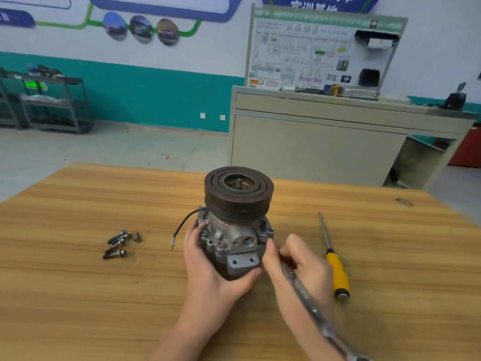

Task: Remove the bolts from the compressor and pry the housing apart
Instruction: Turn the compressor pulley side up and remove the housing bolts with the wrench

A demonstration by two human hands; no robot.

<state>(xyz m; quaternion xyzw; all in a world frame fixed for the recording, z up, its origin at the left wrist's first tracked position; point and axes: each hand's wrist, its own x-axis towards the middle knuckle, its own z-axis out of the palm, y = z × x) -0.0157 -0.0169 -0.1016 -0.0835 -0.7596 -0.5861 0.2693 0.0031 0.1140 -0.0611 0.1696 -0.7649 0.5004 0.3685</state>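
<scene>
The compressor [235, 227] stands upright on the wooden table [78, 295], its dark grooved pulley on top and a black wire hanging off its left side. My left hand [208, 267] grips the lower housing from the left and front. My right hand [294, 264] holds a long metal wrench [309, 300], whose head end is hidden at the compressor's right flange. Bolts still sit in the flange, one at the right [262, 238]. Several removed bolts [118, 243] lie in a loose pile on the table to the left.
A screwdriver with a yellow handle [335, 267] lies on the table right of my right hand. Beyond the table stand a grey cabinet with a display board [325, 136] and a metal shelf rack [52, 102] at the far left.
</scene>
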